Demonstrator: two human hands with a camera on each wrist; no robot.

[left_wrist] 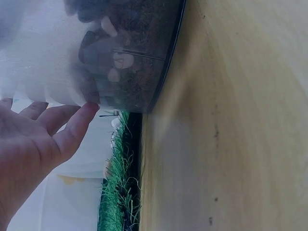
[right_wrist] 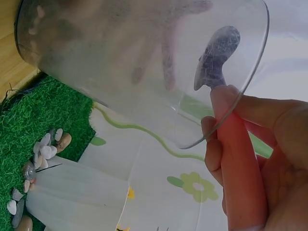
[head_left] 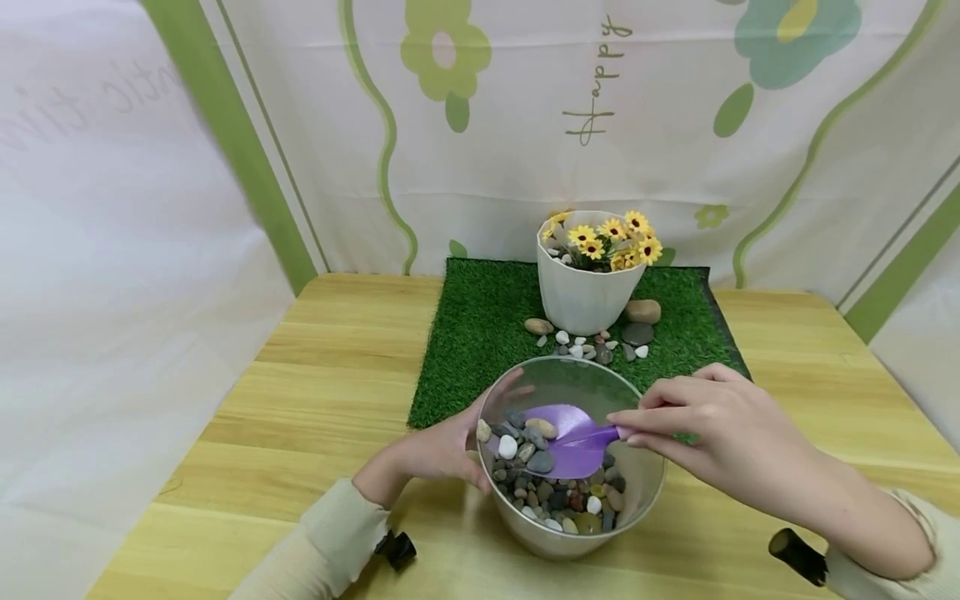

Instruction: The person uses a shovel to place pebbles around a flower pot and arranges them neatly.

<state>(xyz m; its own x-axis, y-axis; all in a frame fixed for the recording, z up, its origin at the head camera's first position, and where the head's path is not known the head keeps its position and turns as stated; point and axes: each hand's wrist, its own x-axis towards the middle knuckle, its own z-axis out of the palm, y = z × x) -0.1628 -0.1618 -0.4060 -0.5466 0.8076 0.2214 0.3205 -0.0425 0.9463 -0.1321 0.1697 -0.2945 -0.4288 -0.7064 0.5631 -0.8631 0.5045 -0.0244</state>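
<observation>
A clear plastic bucket (head_left: 647, 492) with pebbles (head_left: 551, 500) in its bottom stands at the table's front. My right hand (head_left: 720, 425) grips a small garden trowel by its pinkish handle (right_wrist: 238, 168), thumb and fingers round it. The trowel's purple blade (head_left: 573, 429) lies inside the rim, with several grey, white and tan stones (head_left: 528, 446) at its left end. My left hand (head_left: 442, 450) is spread against the bucket's left side. In the left wrist view, the fingertips (left_wrist: 89, 108) meet the bucket's outer wall.
Behind the bucket lies an artificial grass mat (head_left: 480, 333). On it stands a white pot (head_left: 581, 296) with yellow flowers (head_left: 592, 242), with pebbles (head_left: 577, 350) and larger stones (head_left: 641, 312) before and beside it. A printed curtain (head_left: 510, 167) hangs behind the wooden table (head_left: 300, 417).
</observation>
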